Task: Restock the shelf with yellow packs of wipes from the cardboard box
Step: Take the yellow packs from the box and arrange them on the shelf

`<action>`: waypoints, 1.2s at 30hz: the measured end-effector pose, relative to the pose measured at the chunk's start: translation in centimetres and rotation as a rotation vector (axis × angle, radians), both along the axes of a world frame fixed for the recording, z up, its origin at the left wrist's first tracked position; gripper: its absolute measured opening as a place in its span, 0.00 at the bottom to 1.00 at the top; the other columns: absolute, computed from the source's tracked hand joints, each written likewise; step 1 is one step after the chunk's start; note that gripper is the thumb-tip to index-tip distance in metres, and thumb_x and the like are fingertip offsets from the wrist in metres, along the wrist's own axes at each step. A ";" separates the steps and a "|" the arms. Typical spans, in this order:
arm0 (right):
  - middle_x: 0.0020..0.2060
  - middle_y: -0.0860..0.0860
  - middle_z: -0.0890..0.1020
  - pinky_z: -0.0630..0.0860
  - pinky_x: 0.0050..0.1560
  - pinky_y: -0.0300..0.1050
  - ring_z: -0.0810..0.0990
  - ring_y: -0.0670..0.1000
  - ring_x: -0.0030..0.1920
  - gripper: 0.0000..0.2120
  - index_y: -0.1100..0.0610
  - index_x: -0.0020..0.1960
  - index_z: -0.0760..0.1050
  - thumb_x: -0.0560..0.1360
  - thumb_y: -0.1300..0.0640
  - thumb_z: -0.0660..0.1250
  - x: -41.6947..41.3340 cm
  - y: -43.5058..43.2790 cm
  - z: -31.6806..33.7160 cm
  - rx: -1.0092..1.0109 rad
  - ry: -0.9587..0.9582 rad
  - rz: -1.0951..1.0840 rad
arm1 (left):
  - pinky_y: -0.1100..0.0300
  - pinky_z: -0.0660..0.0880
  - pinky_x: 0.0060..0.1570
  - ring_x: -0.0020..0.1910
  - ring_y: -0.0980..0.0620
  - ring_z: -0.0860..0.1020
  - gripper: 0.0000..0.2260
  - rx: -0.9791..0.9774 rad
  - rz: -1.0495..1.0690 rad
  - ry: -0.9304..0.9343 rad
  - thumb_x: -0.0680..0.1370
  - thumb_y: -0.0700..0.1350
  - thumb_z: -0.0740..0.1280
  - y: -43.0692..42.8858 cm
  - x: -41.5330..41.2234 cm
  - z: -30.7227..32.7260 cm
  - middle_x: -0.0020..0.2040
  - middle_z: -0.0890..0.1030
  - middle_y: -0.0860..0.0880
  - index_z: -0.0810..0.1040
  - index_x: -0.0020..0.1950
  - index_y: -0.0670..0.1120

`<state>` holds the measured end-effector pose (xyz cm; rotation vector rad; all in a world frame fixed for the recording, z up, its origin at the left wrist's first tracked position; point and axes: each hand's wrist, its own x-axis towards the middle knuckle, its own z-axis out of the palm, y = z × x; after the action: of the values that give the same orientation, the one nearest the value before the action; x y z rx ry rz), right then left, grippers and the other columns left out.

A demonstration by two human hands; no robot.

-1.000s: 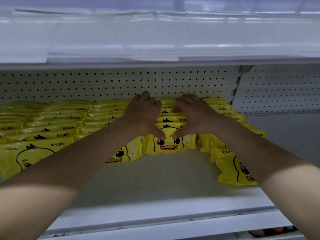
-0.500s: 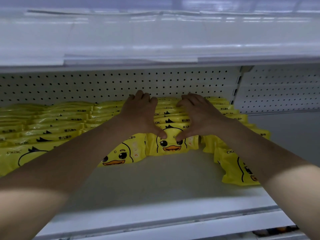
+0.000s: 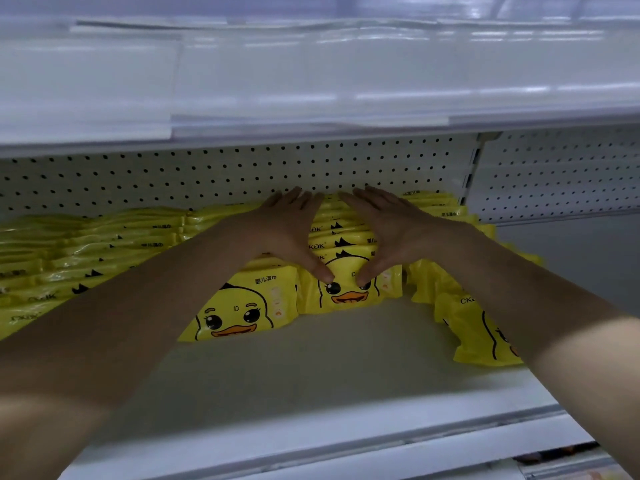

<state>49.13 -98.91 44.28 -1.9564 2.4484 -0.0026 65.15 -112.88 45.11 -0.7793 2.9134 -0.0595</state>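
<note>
Bare shelf floor in front; packs and walls close the back and sides.

The front of the shelf [image 3: 311, 368] lies bare between my forearms, and a reach goes in there. The upper shelf [image 3: 311, 81] overhangs, leaving a thin gap over the packs. The pegboard wall [image 3: 173, 174] shuts the back. My left grip [image 3: 291, 233] and right grip [image 3: 391, 233] lie flat on the middle row [image 3: 349, 296], fingertips near that wall. The left rows [image 3: 86, 258] fill that side, a tilted pack [image 3: 242, 306] leans just beside the middle row, and the right row [image 3: 478, 327] juts forward.

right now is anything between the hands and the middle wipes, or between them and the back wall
Nothing visible. The left hand and right hand rest on the middle wipes, whose row reaches the back wall.
</note>
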 end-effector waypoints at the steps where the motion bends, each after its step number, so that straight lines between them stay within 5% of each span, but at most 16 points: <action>1: 0.80 0.49 0.43 0.43 0.76 0.50 0.41 0.51 0.79 0.70 0.44 0.79 0.35 0.54 0.32 0.80 0.2 -0.4 0.1 0.016 -0.011 0.015 | 0.46 0.46 0.77 0.79 0.49 0.45 0.69 0.023 -0.016 -0.013 0.50 0.78 0.70 -0.2 -0.3 0.0 0.81 0.44 0.50 0.38 0.79 0.53; 8: 0.80 0.50 0.51 0.51 0.77 0.50 0.53 0.53 0.78 0.71 0.49 0.80 0.38 0.52 0.25 0.75 0.0 -0.9 0.7 0.101 0.064 -0.080 | 0.49 0.58 0.74 0.76 0.47 0.59 0.69 0.022 0.012 -0.130 0.49 0.78 0.71 0.1 -1.3 0.8 0.80 0.55 0.52 0.42 0.80 0.52; 15: 0.80 0.50 0.45 0.39 0.77 0.53 0.41 0.52 0.79 0.72 0.48 0.80 0.35 0.52 0.27 0.77 0.9 -0.1 -0.5 0.088 0.152 -0.046 | 0.43 0.46 0.76 0.79 0.46 0.50 0.68 -0.153 -0.074 -0.174 0.56 0.71 0.76 2.6 -1.3 -0.3 0.80 0.46 0.45 0.35 0.79 0.48; 31: 0.80 0.54 0.43 0.41 0.78 0.56 0.39 0.54 0.80 0.71 0.52 0.79 0.32 0.58 0.38 0.81 1.9 3.0 -2.4 -0.078 0.269 -0.041 | 0.36 0.49 0.73 0.78 0.40 0.50 0.70 -0.453 0.036 -0.108 0.55 0.69 0.77 5.4 -0.2 -2.6 0.80 0.47 0.41 0.31 0.77 0.45; 36: 0.80 0.51 0.43 0.40 0.78 0.53 0.41 0.52 0.79 0.66 0.48 0.80 0.35 0.60 0.34 0.78 -1.3 7.7 0.3 -0.176 0.123 0.034 | 0.36 0.45 0.74 0.79 0.40 0.45 0.68 -0.435 0.117 -0.095 0.60 0.69 0.75 9.3 -1.0 -1.7 0.80 0.44 0.41 0.30 0.77 0.43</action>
<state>47.82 -91.16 44.59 -2.1281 2.5722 -0.1042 64.16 -103.60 43.39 -0.9713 2.7884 -0.7156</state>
